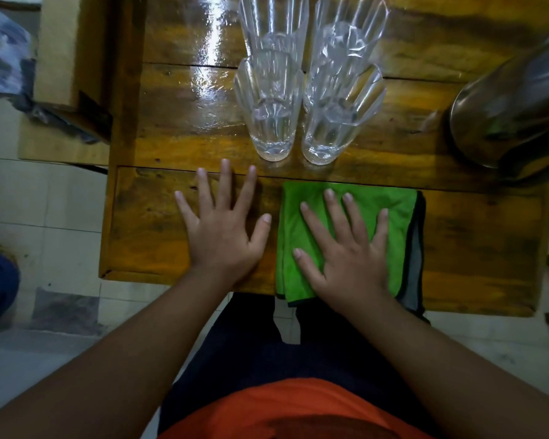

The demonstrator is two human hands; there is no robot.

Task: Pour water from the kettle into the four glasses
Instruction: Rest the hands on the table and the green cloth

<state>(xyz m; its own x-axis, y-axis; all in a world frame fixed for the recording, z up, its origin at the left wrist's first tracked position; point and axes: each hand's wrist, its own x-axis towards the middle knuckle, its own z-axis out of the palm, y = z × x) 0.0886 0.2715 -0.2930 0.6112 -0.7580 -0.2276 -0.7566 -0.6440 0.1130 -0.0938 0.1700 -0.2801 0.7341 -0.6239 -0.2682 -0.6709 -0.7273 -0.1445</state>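
Nothing is gripped by either hand. The left hand (223,231) is laid flat, palm down, with its fingers spread, directly on the glossy yellow-brown wooden plank table (476,245), near the table's front edge. The right hand (346,248) is likewise laid flat with fingers spread, pressed on top of a folded bright green microfibre cloth with a dark grey edge (396,204); the cloth is covered by the palm but not grasped. The cloth is placed at the front of the table, just to the right of the left hand, and its near edge is hung slightly over the table's rim.

Just beyond the fingertips, four clear fluted drinking glasses are arranged upright in a tight two-by-two group. The near-left glass (271,122) and the near-right glass (333,125) are set side by side, and close behind them the far-left glass (273,23) and the far-right glass (349,30) are seen. Whether any water is held in them cannot be told.

The shiny stainless-steel kettle (507,112) is stood at the right side of the table, well apart from both hands and to the right of the glasses; it is partly cut off by the frame edge.
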